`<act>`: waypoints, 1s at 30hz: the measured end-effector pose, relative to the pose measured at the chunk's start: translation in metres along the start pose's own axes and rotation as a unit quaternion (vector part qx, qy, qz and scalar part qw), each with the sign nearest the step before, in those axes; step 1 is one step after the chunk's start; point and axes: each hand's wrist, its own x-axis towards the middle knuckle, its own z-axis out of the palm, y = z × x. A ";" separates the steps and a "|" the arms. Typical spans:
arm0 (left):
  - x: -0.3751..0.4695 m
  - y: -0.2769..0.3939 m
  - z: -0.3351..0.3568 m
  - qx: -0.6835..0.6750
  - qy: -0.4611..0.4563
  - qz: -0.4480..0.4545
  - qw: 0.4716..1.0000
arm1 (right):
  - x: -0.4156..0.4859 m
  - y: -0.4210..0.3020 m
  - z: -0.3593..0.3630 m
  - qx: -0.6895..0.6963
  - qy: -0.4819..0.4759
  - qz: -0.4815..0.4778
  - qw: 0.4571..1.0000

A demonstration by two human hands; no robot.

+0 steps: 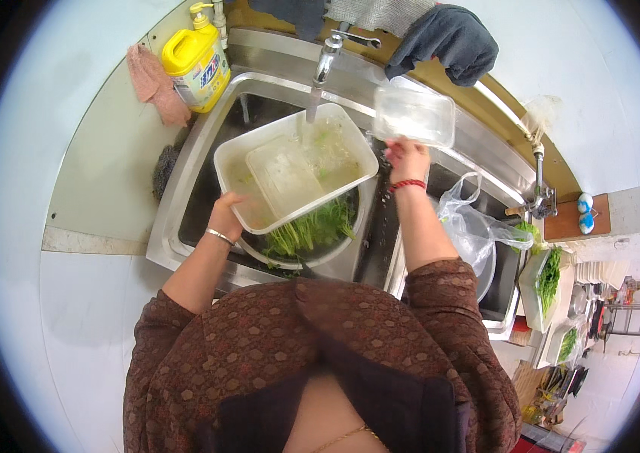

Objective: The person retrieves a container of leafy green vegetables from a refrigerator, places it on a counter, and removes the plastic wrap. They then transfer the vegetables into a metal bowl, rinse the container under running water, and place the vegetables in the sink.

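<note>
My left hand (228, 216) is at the near left corner of a white plastic tub (366, 152), its fingers over the rim. Cloudy water, green bits and a submerged rectangular clear container (283, 172) are inside the tub. Water runs into it from the chrome faucet (328, 56). My right hand (409, 160) holds the near edge of a clear rectangular plastic container (415, 116), right of the tub. Below the tub, leafy green vegetables (311, 229) lie in a round vessel (337, 255) in the sink, partly hidden by the tub.
A yellow detergent jug (198, 68), a pink cloth (156, 85) and a dark scourer (166, 170) sit left of the steel sink (170, 226). Dark cloths (450, 42) hang behind. The right basin holds a clear plastic bag (467, 218); a tray of greens (538, 283) stands beyond it.
</note>
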 end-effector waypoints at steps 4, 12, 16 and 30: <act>0.001 0.001 -0.001 0.012 0.023 0.004 1.000 | 0.021 -0.003 -0.068 -0.015 0.095 0.102 0.990; 0.010 -0.007 -0.004 0.047 0.014 0.016 0.999 | 0.019 -0.009 -0.097 -0.281 0.168 0.034 0.944; 0.013 -0.007 0.001 0.019 0.012 -0.011 1.000 | -0.014 -0.012 -0.033 -0.490 -0.107 -0.302 0.811; 0.020 -0.018 0.018 0.029 0.016 -0.009 0.999 | -0.020 0.043 0.050 -0.567 -0.374 0.077 0.730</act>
